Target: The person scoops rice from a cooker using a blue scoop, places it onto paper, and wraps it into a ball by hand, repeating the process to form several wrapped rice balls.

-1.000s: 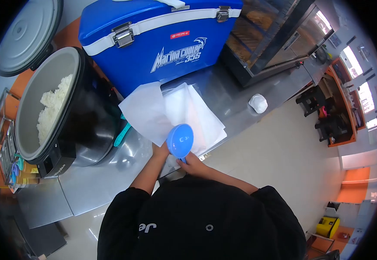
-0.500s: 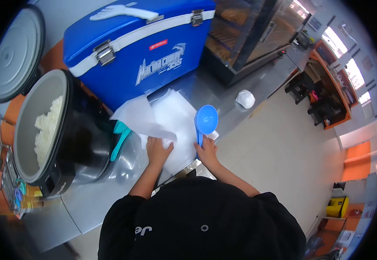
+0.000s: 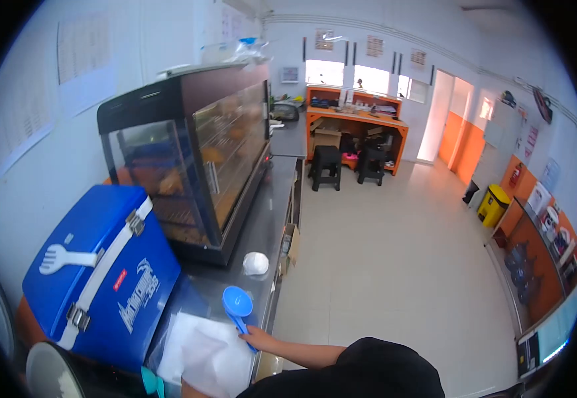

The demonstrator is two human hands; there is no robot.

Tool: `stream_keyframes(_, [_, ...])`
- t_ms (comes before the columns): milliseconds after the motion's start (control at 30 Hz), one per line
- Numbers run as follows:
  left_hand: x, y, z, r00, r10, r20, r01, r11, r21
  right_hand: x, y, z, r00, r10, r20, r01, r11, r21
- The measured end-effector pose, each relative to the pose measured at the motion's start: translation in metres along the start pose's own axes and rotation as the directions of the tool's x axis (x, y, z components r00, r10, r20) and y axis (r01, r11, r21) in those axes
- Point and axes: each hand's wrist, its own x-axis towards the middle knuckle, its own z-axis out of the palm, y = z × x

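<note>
My right hand [image 3: 254,337] is closed round the handle of a blue scoop [image 3: 237,302], its bowl tilted up over the counter. Beneath and beside it lie sheets of white paper [image 3: 175,341], the nearest one lifted and creased. At the bottom edge only a sliver of my left hand or forearm [image 3: 189,389] shows by that paper; its fingers are hidden. A white wrapped bundle [image 3: 256,264] rests on the counter beyond the scoop. Low on the left, a teal spoon [image 3: 150,381] lies beside the rice cooker [image 3: 42,368], where some white rice shows.
The blue cooler box [image 3: 103,265] stands left of the paper with a white rice paddle [image 3: 66,259] on its lid. Behind it is a glass display warmer [image 3: 189,159]. Black stools [image 3: 326,166] and a yellow bin [image 3: 494,205] stand across the tiled floor [image 3: 368,265].
My view has swung up and to the right, bringing the room into sight. My right hand still grips the scoop; my left hand has almost left the picture.
</note>
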Motion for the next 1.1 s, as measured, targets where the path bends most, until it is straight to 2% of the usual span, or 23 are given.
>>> stream_keyframes(33, [-0.003,-0.018,0.005,0.996,0.082,0.034,-0.079,0.994,-0.082,0.001,0.001,-0.001,0.998,0.007,0.057,-0.005,1.000,-0.027])
stream_keyframes(167, [0.011,-0.072,0.014,0.906,0.410,0.107,-0.334,0.846,-0.415,0.003,0.003,0.002,0.997,-0.078,0.003,0.078,0.996,-0.034])
stream_keyframes(200, [0.013,-0.072,0.013,0.901,0.421,0.101,-0.347,0.842,-0.412,0.008,0.013,0.004,0.997,-0.082,-0.010,0.082,0.996,-0.037])
stream_keyframes(267, [0.014,-0.052,-0.006,0.931,0.363,0.048,-0.313,0.857,-0.410,0.007,0.013,0.004,1.000,-0.018,0.009,0.018,1.000,0.023])
stream_keyframes(300, [0.019,-0.050,-0.002,0.975,0.150,0.161,-0.054,0.873,-0.484,0.009,0.017,0.006,1.000,-0.025,-0.001,0.025,0.999,0.026])
stream_keyframes(333, [0.034,-0.035,-0.008,0.975,0.150,0.166,-0.051,0.873,-0.485,0.019,0.023,0.003,1.000,-0.021,0.000,0.021,0.999,0.028])
stream_keyframes(367, [0.055,-0.009,-0.025,0.957,-0.124,0.262,0.229,0.877,-0.422,0.029,0.032,0.002,0.998,-0.069,0.006,0.069,0.998,-0.007])
stream_keyframes(400, [0.064,0.006,-0.033,0.846,-0.402,0.349,0.512,0.795,-0.326,0.027,0.039,0.011,0.994,-0.106,0.034,0.107,0.994,-0.034])
stream_keyframes(433, [0.064,0.004,-0.008,0.920,-0.355,0.167,0.385,0.899,-0.207,0.018,0.031,0.010,0.990,-0.141,0.020,0.142,0.989,-0.035])
stream_keyframes(467, [0.065,0.015,-0.002,0.934,-0.321,0.157,0.329,0.944,-0.024,0.021,0.041,0.014,0.990,-0.142,-0.018,0.138,0.981,-0.136])
stream_keyframes(500, [0.070,0.027,0.001,0.955,-0.280,0.103,0.284,0.959,-0.026,0.018,0.042,0.017,0.991,-0.117,-0.059,0.103,0.974,-0.202])
stream_keyframes(533, [0.075,0.030,0.007,0.978,-0.182,0.100,0.187,0.982,-0.038,0.012,0.034,0.015,0.997,-0.055,-0.057,0.049,0.993,-0.105])
stream_keyframes(567, [0.080,0.038,0.008,0.989,-0.126,0.078,0.131,0.990,-0.061,0.010,0.030,0.009,0.995,-0.098,-0.020,0.094,0.982,-0.166])
stream_keyframes(600, [0.083,0.041,0.007,0.997,-0.014,0.080,0.021,0.996,-0.091,0.009,0.027,0.003,0.998,-0.055,0.041,0.056,0.998,-0.024])
stream_keyframes(667, [0.085,0.044,0.016,0.991,0.089,0.104,-0.088,0.996,-0.017,0.001,0.024,0.003,0.996,-0.092,-0.018,0.093,0.995,0.047])
stream_keyframes(733, [0.085,0.048,0.016,0.989,0.039,0.144,-0.039,0.999,0.002,0.000,0.023,0.001,0.994,-0.109,-0.010,0.110,0.990,0.089])
stream_keyframes(800, [0.087,0.059,-0.002,0.946,-0.265,0.184,0.235,0.957,0.168,-0.012,-0.002,-0.009,0.998,-0.063,0.027,0.061,0.996,0.065])
stream_keyframes(833, [0.090,0.054,-0.003,0.913,-0.354,0.204,0.316,0.928,0.197,-0.013,-0.009,-0.011,0.998,-0.059,0.038,0.057,0.996,0.070])
stream_keyframes(867, [0.094,0.051,-0.005,0.909,-0.360,0.210,0.321,0.926,0.200,-0.015,-0.012,-0.012,0.997,-0.063,0.045,0.060,0.997,0.049])
stream_keyframes(933, [0.104,0.047,-0.009,0.808,-0.558,0.189,0.540,0.829,0.141,-0.014,-0.011,-0.012,0.997,-0.060,0.056,0.059,0.998,0.030])
stream_keyframes(1000, [0.114,0.042,-0.011,0.793,-0.580,0.186,0.568,0.815,0.118,-0.011,-0.006,-0.010,0.987,-0.161,0.017,0.161,0.986,0.035])
stream_keyframes(1067, [0.123,0.033,-0.016,0.759,-0.597,0.262,0.611,0.791,0.030,-0.010,-0.002,-0.011,0.987,-0.155,0.027,0.155,0.987,0.035])
stream_keyframes(1100, [0.127,0.034,-0.026,0.773,-0.591,0.230,0.590,0.803,0.083,-0.010,-0.002,-0.011,0.987,-0.154,0.035,0.153,0.988,0.032])
